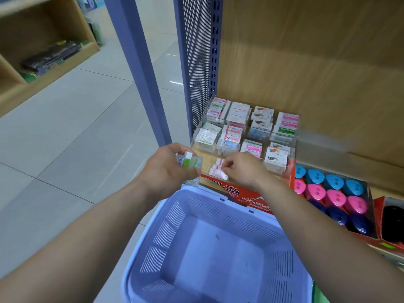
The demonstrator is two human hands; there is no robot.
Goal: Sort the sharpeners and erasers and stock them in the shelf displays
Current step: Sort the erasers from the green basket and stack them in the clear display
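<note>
Over on the left, beyond the tiled aisle, a wooden shelf unit [50, 68] holds some dark packets, nothing to do with this job. Nearer in, the person's left hand [166, 169] is curled round a small clutch of packaged erasers [189, 162], green and white ones, held up just left of the display and above the far rim of the lilac basket [153, 243], which looks to have nothing left in it. Next along, the right hand [242, 169] reaches into the front row of the clear acrylic display [291, 154], its fingers bent down onto a little stack of pink-and-white erasers [216, 170]. It seems to pinch the top of them between thumb and forefinger, though the grip is small and a bit blurred from here. The display's other compartments are already filled with erasers by kind, and it sits on a red hard-eraser carton [242, 194]. To the right, the blue, pink and navy sharpeners [332, 191] stand in neat rows in their own tray. I'd judge the stocking is near its end: the pink stack is being seated, and the next move calls for matching the left hand's green erasers to their compartment and sliding them in upright without knocking the neighbours.
</note>
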